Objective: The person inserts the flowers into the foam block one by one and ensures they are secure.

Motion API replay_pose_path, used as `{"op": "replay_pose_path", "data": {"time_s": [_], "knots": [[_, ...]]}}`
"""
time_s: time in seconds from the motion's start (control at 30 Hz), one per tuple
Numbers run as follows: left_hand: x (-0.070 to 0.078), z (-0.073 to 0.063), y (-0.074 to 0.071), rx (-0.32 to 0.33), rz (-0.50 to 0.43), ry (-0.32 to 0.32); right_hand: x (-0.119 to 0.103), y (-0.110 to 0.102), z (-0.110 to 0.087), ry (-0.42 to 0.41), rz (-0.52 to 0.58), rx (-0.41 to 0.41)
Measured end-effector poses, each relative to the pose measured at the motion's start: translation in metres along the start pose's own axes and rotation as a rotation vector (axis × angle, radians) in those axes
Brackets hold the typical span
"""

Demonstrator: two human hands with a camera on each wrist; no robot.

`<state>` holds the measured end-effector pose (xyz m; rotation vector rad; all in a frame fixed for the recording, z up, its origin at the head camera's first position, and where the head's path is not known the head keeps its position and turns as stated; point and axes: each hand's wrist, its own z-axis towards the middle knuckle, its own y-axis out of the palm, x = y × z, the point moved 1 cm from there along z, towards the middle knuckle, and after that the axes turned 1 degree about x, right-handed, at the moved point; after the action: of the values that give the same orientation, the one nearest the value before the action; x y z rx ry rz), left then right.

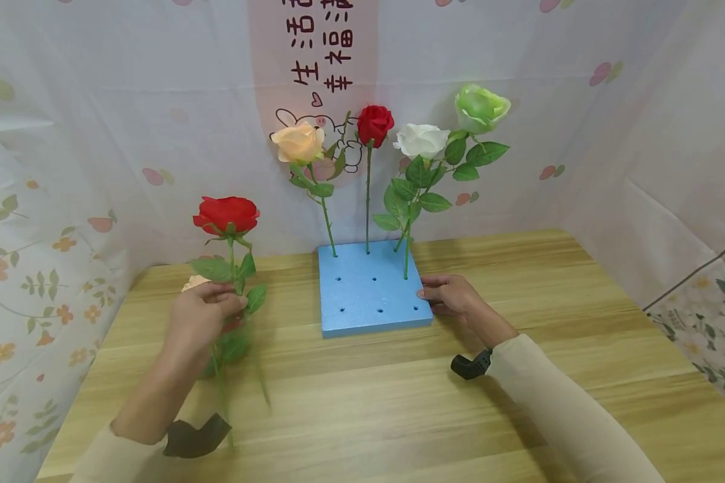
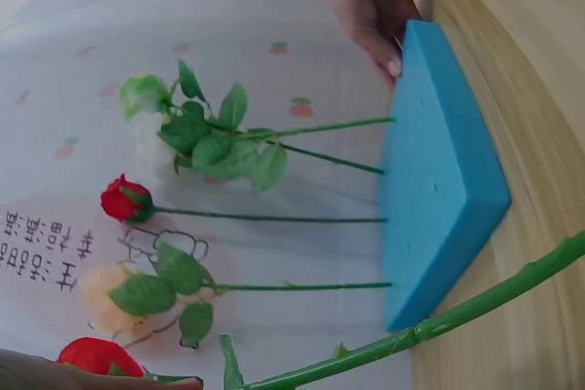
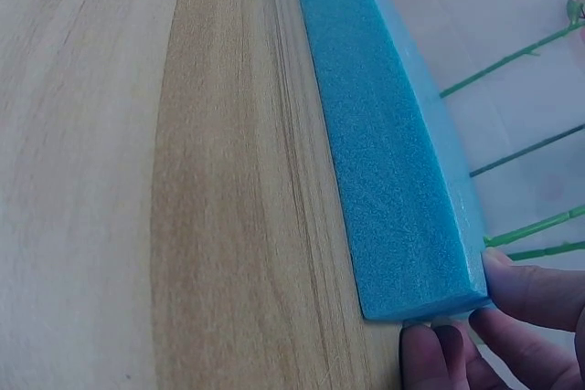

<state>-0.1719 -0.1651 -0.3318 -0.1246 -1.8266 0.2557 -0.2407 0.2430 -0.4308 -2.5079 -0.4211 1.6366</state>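
My left hand (image 1: 204, 314) pinches the green stem of a red rose (image 1: 226, 215), which stands upright left of the blue foam block (image 1: 362, 295). A peach rose (image 1: 195, 282) shows partly behind that hand; whether it lies on the table is hidden. My right hand (image 1: 453, 295) grips the block's right edge, thumb (image 3: 530, 291) at the top edge and fingers against the side. Along the block's back and right stand a peach rose (image 1: 300, 143), a dark red rose (image 1: 375, 125), a white rose (image 1: 421, 141) and a green rose (image 1: 480, 109), their stems in holes.
Several bare holes (image 1: 380, 310) show in the block's middle and front rows. The block sits on a wood-grain table (image 1: 362, 402). A patterned cloth (image 1: 175, 134) hangs behind and at both sides. Black wrist devices (image 1: 471, 365) sit at the sleeve cuffs.
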Motion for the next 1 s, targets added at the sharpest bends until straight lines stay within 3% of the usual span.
{"op": "replay_pose_path", "data": {"time_s": [0.2,0.47,0.77,1.0], "knots": [[0.014,-0.004,0.014,0.035,-0.031,0.074,-0.001,0.000,0.000,-0.003,0.000,0.003],[0.034,-0.006,0.044,0.094,-0.195,0.145,0.001,-0.001,0.000,-0.010,0.004,0.003],[0.049,0.003,0.078,0.133,-0.321,0.255,0.001,0.001,0.000,-0.012,-0.002,0.005],[0.058,0.013,0.107,0.143,-0.337,0.345,0.000,0.001,-0.001,-0.023,-0.007,0.002]]}}
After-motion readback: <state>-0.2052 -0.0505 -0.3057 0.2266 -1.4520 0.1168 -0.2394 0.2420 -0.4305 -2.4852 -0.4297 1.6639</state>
